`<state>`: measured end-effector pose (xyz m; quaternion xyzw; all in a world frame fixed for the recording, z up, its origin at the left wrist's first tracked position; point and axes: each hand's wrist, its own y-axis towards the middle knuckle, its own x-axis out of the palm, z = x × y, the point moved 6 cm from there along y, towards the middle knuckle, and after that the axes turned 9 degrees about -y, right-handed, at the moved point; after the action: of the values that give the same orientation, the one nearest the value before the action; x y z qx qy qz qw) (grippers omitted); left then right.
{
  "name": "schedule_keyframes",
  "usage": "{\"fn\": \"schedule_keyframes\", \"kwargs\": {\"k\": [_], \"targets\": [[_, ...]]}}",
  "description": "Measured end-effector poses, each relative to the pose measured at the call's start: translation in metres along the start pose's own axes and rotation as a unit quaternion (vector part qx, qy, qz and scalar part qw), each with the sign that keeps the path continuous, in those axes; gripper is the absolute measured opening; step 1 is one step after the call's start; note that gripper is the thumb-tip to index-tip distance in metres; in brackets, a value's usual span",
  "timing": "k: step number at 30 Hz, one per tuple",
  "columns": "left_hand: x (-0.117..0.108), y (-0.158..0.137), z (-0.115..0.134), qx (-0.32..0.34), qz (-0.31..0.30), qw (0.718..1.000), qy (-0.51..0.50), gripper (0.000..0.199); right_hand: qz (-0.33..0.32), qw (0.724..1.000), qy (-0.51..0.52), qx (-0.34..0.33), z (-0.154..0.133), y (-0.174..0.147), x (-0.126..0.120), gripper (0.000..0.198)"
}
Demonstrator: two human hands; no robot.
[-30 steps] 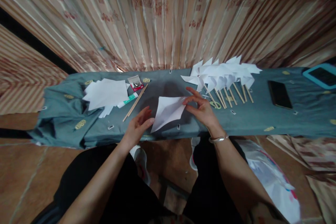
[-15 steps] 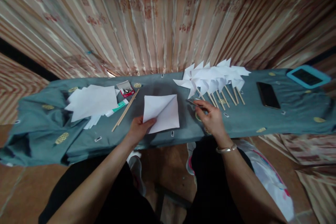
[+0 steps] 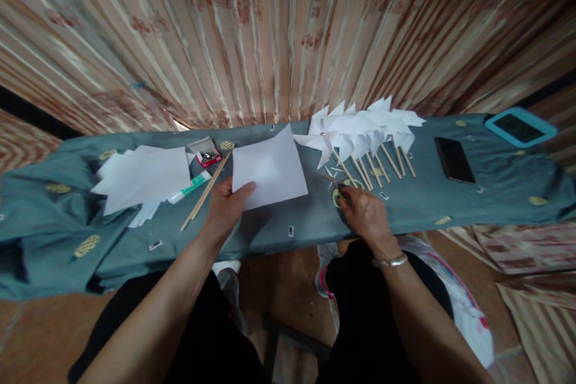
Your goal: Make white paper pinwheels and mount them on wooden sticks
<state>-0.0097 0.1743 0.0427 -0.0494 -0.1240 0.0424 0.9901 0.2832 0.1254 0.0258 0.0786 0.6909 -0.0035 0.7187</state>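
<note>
My left hand (image 3: 228, 204) pinches the lower left edge of a square white sheet of paper (image 3: 272, 171), thumb on top. The sheet is raised and slightly curved, with one corner pointing up toward the back. My right hand (image 3: 363, 211) is closed on a pair of scissors (image 3: 335, 182) low over the cloth; their blades point left, and the fingers partly cover the yellow-green handles. Small white paper scraps (image 3: 332, 171) lie around the blades. Just beyond them is a row of white paper pinwheels (image 3: 360, 132) on wooden sticks.
On the left lie a stack of white paper (image 3: 144, 174), a green-and-white glue tube (image 3: 191, 186), loose wooden sticks (image 3: 207, 192) and a small red box of metal pins (image 3: 208, 153). A black phone (image 3: 454, 159) and a blue-framed tablet (image 3: 521, 127) occupy the right side of the green cloth (image 3: 270, 234).
The sheet has come up off the cloth and tilted, and its diagonal fold has opened out. My right hand has shifted slightly toward me, with the scissors now showing more clearly.
</note>
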Motion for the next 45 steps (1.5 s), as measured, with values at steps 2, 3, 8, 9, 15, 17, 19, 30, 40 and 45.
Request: {"fn": "schedule_keyframes", "kwargs": {"k": [2, 3, 8, 9, 15, 17, 19, 30, 40, 45], "targets": [[0.002, 0.003, 0.003, 0.015, 0.003, 1.000, 0.001, 0.027, -0.032, 0.999, -0.012, 0.008, 0.001, -0.001, -0.002, 0.022], [0.002, 0.005, 0.004, 0.020, 0.006, 1.000, 0.000, 0.027, -0.050, 0.999, -0.019, 0.008, 0.001, -0.002, -0.003, 0.019], [0.005, 0.011, 0.005, 0.032, 0.010, 0.999, -0.028, 0.028, -0.106, 0.993, -0.022, -0.050, -0.006, -0.012, -0.006, 0.009], [0.006, 0.012, 0.005, 0.031, 0.010, 0.999, -0.036, 0.028, -0.099, 0.993, -0.014, -0.061, -0.008, -0.014, -0.007, 0.008], [0.015, 0.012, 0.004, 0.022, 0.019, 0.998, -0.062, 0.026, 0.040, 0.993, 0.051, -0.104, -0.010, -0.008, -0.011, 0.048], [0.019, 0.013, 0.004, 0.021, 0.013, 0.998, -0.061, 0.025, 0.047, 0.991, 0.068, -0.108, -0.006, -0.005, -0.006, 0.053], [0.022, 0.014, 0.005, 0.031, 0.009, 0.998, -0.061, 0.025, 0.056, 0.989, 0.088, -0.100, -0.001, -0.001, -0.003, 0.053], [0.026, 0.023, 0.007, 0.036, 0.007, 0.996, -0.081, 0.027, 0.071, 0.987, 0.135, -0.052, 0.016, 0.019, 0.005, 0.030], [0.025, 0.029, 0.008, 0.055, 0.006, 0.995, -0.081, 0.021, 0.116, 0.988, 0.089, -0.046, 0.014, 0.017, -0.008, 0.033], [0.026, 0.030, 0.007, 0.037, 0.011, 0.995, -0.092, 0.025, 0.059, 0.992, 0.063, -0.092, -0.007, 0.000, -0.007, 0.038]]}}
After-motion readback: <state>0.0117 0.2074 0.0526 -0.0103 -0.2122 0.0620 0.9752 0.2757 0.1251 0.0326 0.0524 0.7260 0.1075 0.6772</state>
